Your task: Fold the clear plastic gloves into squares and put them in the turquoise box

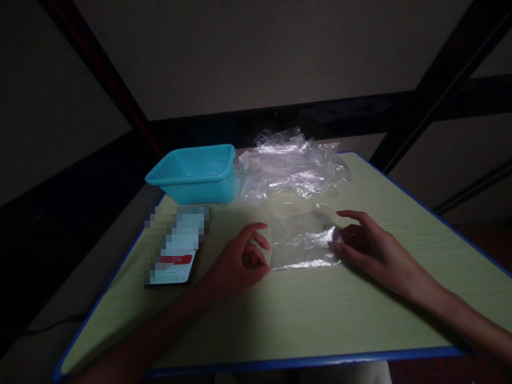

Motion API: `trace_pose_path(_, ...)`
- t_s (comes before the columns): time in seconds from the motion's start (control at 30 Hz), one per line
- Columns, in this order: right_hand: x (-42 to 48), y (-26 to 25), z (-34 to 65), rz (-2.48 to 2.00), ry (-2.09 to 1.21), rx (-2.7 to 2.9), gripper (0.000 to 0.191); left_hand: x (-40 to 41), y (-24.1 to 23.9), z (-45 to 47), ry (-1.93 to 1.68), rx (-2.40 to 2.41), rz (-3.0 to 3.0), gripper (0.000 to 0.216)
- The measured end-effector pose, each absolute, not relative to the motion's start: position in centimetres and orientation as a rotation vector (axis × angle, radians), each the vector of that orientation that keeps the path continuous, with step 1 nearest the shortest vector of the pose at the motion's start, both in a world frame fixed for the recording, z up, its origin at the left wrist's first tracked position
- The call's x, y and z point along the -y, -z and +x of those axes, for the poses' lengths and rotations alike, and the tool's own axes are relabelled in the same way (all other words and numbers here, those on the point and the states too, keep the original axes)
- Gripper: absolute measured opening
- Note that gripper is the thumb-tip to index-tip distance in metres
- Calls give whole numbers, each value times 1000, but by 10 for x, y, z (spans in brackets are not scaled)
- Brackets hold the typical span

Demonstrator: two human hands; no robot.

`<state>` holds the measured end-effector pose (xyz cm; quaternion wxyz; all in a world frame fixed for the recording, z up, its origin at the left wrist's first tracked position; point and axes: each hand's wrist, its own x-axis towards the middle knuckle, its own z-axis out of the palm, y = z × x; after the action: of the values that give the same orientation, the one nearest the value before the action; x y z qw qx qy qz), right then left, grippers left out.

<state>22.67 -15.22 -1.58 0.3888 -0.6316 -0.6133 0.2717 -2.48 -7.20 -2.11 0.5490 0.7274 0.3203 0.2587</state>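
Observation:
A clear plastic bag (304,240) lies flat and slightly wrinkled on the table between my two hands. At its left edge is my left hand (244,258), fingers curled and the thumb meeting the lower fingers by the bag's near corner. My right hand (370,248) pinches the right edge between thumb and curled fingers, while its index finger stretches out above the film. Just beyond the bag rests a crumpled pile of clear plastic bags (296,165).
A turquoise plastic basin (196,192) stands at the back left, beside the pile. Nearer on the left lies a phone (176,266) with its screen lit and partly pixelated. The pale green table (312,320) has a blue edge, with a wall behind it.

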Motion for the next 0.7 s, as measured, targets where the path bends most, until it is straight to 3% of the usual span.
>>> trace_pose_path(0.27,172,3,230,-1631,-234,1866,29,75,23,-32,-726,-587,2501,40)
trace_pose_path(0.5,190,19,215,-1428,25,2548,69,83,18,-27,-192,-227,2794,74)
trace_pose_path(0.7,190,30,216,-1469,21,2593,78,82,19,-27,-70,-279,2757,82)
